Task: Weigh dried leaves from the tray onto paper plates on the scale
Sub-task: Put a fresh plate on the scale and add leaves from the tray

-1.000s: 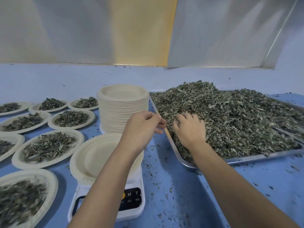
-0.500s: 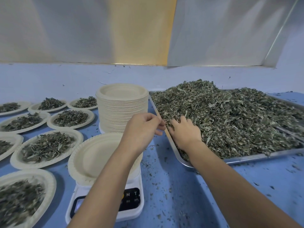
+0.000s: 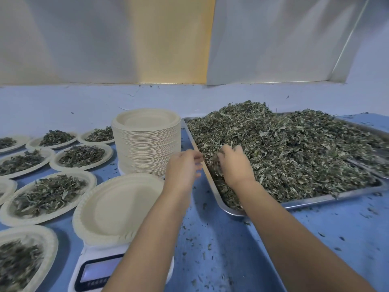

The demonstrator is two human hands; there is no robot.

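Observation:
A steel tray [image 3: 315, 200] on the right carries a big heap of dried leaves [image 3: 294, 148]. My right hand [image 3: 235, 167] digs into the heap near the tray's left rim, its fingers curled round a clump of leaves. My left hand [image 3: 183, 169] hovers just outside that rim with loosely curled fingers, their tips at the rim, and nothing shows in it. An empty paper plate [image 3: 113, 207] sits on the white scale [image 3: 94, 270], whose display my left forearm partly hides.
A tall stack of paper plates [image 3: 147, 148] stands behind the scale. Several plates filled with leaves [image 3: 48, 194] cover the blue table [image 3: 221, 249] on the left. Leaf crumbs lie scattered on the table. A grey wall rises behind.
My right hand has moved left along the heap towards the tray's rim and curled its fingers into the leaves. My left hand has stayed beside the rim.

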